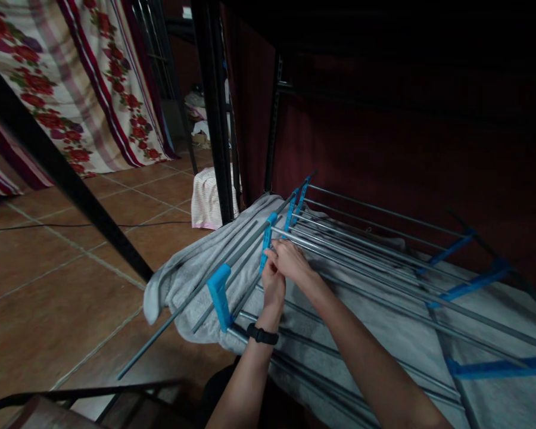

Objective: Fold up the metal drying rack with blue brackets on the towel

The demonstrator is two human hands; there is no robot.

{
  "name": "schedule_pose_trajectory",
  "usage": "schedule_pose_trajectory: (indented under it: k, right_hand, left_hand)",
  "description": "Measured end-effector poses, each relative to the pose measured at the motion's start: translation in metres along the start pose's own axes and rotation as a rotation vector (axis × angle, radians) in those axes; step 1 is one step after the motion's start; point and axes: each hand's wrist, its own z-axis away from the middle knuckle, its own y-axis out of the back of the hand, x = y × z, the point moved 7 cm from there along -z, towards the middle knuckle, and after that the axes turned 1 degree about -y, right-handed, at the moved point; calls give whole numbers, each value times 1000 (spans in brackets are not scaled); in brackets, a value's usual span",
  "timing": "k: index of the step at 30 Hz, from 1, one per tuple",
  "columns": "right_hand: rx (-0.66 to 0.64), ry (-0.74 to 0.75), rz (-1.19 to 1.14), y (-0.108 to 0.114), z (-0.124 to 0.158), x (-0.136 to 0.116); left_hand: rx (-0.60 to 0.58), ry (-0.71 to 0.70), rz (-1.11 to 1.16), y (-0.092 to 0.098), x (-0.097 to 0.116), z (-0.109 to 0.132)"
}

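Observation:
A rack of grey metal tubes (352, 253) joined by blue plastic brackets lies on a grey blanket. My left hand (274, 280), with a black band on the wrist, has its fingers closed beside a blue bracket (267, 238). Right against it, my right hand (290, 259) bends over the same bracket, fingers curled together. What the fingertips pinch is hidden between the two hands. Nearer to me stands another blue bracket (221, 298), with a long tube (161, 330) sticking out past the blanket's edge. Further blue brackets (473, 289) hold the tubes' right ends.
The grey blanket (183, 256) covers the bed surface and hangs over its left side. Black metal posts (214, 119) rise at the bed's corner and left. A striped cloth (208, 196) covers something on the tiled floor (93, 238). Floral curtain (80, 77) hangs behind.

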Motion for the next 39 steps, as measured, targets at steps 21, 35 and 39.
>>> schedule_pose_trajectory:
  k: [21, 35, 39]
  right_hand:
    - [-14, 51, 83, -2, -1, 2]
    - [-33, 6, -22, -3, -8, 11]
    - [-49, 10, -14, -4, -9, 10]
  left_hand:
    - [-73, -211, -256, 29, 25, -58]
    - [-79, -216, -253, 29, 18, -59]
    - [-76, -235, -269, 28, 20, -57]
